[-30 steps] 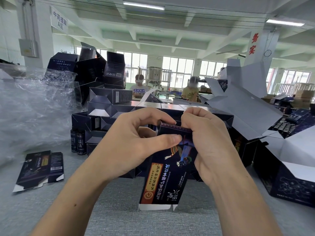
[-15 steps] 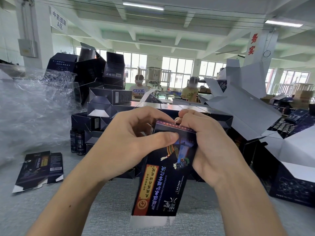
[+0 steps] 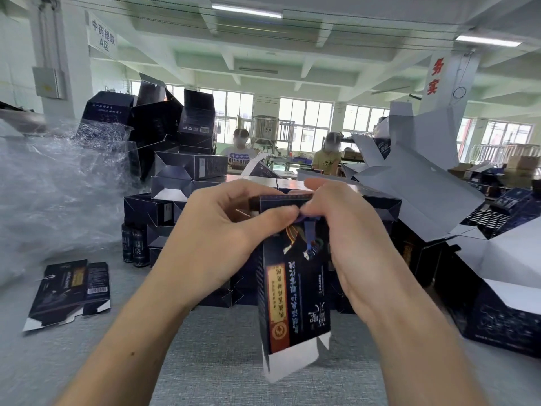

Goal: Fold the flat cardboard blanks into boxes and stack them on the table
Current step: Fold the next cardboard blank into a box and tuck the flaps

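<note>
Left hand [image 3: 216, 241] and right hand [image 3: 351, 244] side by side, each grip pinching box [image 3: 292, 303] top.

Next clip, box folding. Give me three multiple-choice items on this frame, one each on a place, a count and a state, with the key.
1. Where does the flat blank lie?
A) on the table, left of the held box
B) leaning on a pillar
C) under the plastic wrap

2. How many dark bottles stand at the left foot of the box stack?
A) two
B) five
C) none

3. How is the held box's lower end?
A) taped shut
B) tucked closed
C) open, flaps loose

Key:
1 A, it lies flat on the grey surface off to the left.
2 A, a pair stands side by side.
3 C, white flaps hang free while the left hand and right hand grip the top end.
</note>
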